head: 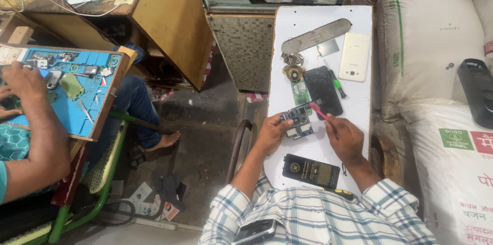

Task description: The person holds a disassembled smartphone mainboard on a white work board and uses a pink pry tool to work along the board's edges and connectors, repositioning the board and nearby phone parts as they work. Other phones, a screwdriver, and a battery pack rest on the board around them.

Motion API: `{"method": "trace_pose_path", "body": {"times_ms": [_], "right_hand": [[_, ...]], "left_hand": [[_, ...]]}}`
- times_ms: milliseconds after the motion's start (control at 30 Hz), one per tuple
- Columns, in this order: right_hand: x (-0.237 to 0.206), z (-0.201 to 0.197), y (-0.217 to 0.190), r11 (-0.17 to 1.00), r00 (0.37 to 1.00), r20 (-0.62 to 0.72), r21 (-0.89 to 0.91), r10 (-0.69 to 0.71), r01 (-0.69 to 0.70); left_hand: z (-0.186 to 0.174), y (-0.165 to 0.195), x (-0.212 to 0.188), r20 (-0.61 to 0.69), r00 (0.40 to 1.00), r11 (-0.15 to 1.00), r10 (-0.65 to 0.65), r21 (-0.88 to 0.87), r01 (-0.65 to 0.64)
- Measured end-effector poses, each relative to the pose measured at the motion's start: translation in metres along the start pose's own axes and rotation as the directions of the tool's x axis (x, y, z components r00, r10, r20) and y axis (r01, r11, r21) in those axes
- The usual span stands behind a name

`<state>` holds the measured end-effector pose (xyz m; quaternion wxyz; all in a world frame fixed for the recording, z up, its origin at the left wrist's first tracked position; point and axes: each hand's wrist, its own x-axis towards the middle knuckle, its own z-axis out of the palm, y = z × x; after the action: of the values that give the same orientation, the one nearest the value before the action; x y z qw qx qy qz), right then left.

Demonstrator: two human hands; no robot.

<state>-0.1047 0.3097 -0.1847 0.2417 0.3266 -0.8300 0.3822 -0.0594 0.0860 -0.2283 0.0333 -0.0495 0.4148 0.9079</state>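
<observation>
White table [354, 114] in a cramped repair shop: near its front edge, left hand [270, 132] pinches a light, fragile circuit board [299, 121] (edges only), right hand [345, 137] pinching a pink-handled brush [318, 110] over it.

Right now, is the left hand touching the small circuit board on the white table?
Touching. The head view shows the left hand with its fingers closed on the edge of the circuit board.
</observation>
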Motion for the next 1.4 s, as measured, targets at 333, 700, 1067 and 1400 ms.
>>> {"method": "trace_pose_path", "body": {"times_ms": [333, 700, 1067, 1400], "right_hand": [[-0.0028, 0.0022, 0.0025, 0.999, 0.999, 0.024, 0.041, -0.022, 0.021], [-0.0032, 0.0034, 0.002, 1.0, 1.0, 0.006, -0.011, -0.02, 0.02], [-0.0021, 0.0033, 0.0014, 0.999, 0.999, 0.014, -0.019, -0.036, 0.036], [-0.004, 0.005, 0.0045, 0.999, 0.999, -0.006, -0.004, -0.034, 0.034]], "left_hand": [[0.0011, 0.0016, 0.0001, 0.02, 1.0, 1.0, 0.003, -0.007, -0.003], [-0.0001, 0.0008, -0.0012, 0.019, 1.0, 0.999, -0.01, 0.049, 0.009], [-0.0001, -0.0013, -0.0012, -0.001, 1.0, 0.996, 0.002, 0.091, -0.002], [0.0015, -0.0001, -0.0033, -0.013, 1.0, 0.991, -0.009, 0.13, 0.01]]}}
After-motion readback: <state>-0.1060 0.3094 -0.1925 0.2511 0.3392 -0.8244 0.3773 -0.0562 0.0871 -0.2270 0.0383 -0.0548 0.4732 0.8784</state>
